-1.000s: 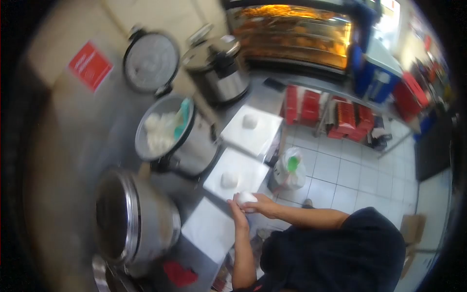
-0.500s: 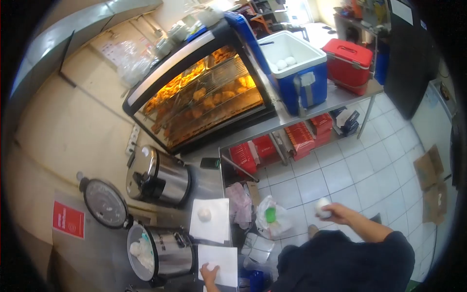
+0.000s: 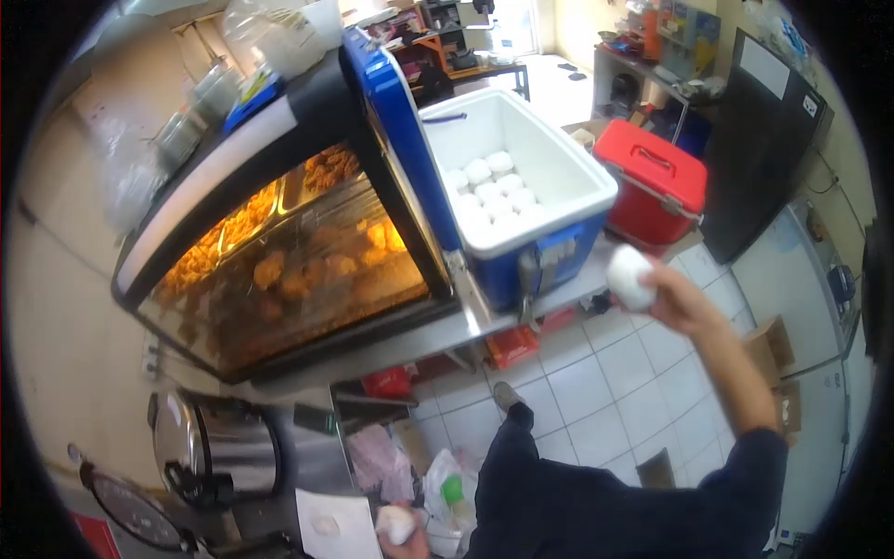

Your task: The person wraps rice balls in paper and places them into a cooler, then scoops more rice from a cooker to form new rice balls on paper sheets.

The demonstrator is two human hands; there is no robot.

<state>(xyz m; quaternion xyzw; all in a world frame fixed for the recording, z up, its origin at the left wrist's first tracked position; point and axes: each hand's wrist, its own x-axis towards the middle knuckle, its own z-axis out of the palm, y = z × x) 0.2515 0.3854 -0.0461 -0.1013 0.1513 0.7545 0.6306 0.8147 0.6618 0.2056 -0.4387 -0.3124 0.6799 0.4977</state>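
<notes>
My right hand [image 3: 678,296] is raised out to the right with its fingers closed around a round white paper-wrapped rice bundle [image 3: 630,278], slightly blurred by motion. Low in the view, my left hand [image 3: 407,543] grips another white bundle [image 3: 396,524], partly cut off by the frame edge. Beside it, a white paper sheet [image 3: 349,538] lies on the counter with a pale mound of rice [image 3: 326,524] on top. The open blue cooler [image 3: 559,244] holds several white wrapped bundles [image 3: 498,191] at its near left end.
A lit warming cabinet [image 3: 289,252] with fried food stands left of the cooler. Beyond the cooler is a closed red cooler [image 3: 652,172]. A steel rice cooker [image 3: 219,447] sits on the counter. Plastic bags [image 3: 447,489] lie by my legs; a fridge [image 3: 796,270] stands at right.
My view has swung toward the blue cooler, showing more bundles inside. My right hand has carried its bundle up nearer the cooler. My left hand, earlier on a paper sheet, now grips a bundle.
</notes>
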